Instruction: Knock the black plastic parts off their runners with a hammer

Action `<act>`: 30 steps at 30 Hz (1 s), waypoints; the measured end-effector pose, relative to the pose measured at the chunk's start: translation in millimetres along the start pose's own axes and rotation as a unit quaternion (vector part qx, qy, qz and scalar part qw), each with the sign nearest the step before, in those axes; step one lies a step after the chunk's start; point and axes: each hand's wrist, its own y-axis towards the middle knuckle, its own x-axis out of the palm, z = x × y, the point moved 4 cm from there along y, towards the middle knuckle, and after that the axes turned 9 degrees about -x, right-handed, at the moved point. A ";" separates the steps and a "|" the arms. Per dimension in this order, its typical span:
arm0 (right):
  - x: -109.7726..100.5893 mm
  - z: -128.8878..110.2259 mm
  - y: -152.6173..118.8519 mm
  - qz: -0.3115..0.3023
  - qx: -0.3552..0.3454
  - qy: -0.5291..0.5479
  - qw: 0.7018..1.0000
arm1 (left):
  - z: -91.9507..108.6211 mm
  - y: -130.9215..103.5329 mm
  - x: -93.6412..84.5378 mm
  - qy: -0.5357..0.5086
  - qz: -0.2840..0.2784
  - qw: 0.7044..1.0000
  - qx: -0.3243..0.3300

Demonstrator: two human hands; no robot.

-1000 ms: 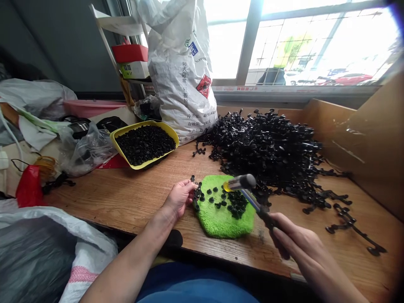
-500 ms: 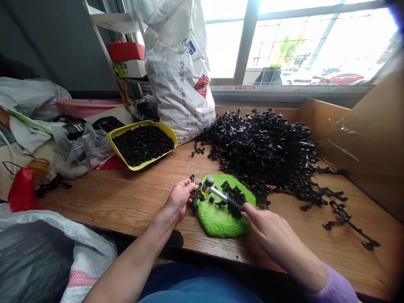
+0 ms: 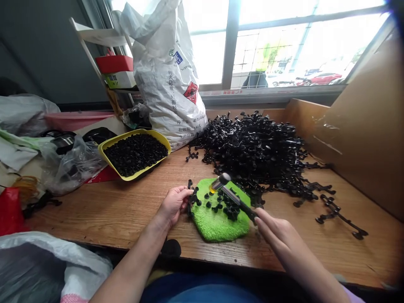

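My left hand point(image 3: 175, 203) pinches a branched black plastic part point(image 3: 195, 198) at the left edge of a bright green cloth point(image 3: 210, 229). In my right hand point(image 3: 274, 227) is a small hammer point(image 3: 232, 196), gripped by its dark handle. The hammer's head, with one black face and one yellow face, hangs above the cloth, to the right of the held part. Small loose black pieces point(image 3: 232, 211) lie on the cloth beneath and beside the hammer's handle.
Behind the cloth rises a big heap of black branched parts point(image 3: 255, 151). A yellow tray point(image 3: 126, 176) full of small black pieces stands left of a tall white sack point(image 3: 164, 97). Cardboard point(image 3: 356, 113) borders the right. An open woven bag point(image 3: 53, 252) sits front left.
The hammer has lifted away from the held part and shifted right with my right hand. More loose pieces show on the cloth. The whole view has shifted slightly.
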 end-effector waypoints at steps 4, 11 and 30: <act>-8.5 11.1 -10.9 0.041 0.026 0.055 0.997 | 12.0 1.8 8.8 0.080 -0.043 0.996 -0.001; -10.6 14.0 -12.7 0.053 0.039 0.070 0.995 | 21.9 10.3 23.1 0.165 -0.062 0.984 -0.026; -7.9 17.0 -1.0 0.018 0.020 0.022 0.999 | 19.0 14.9 21.6 0.184 -0.067 0.980 -0.042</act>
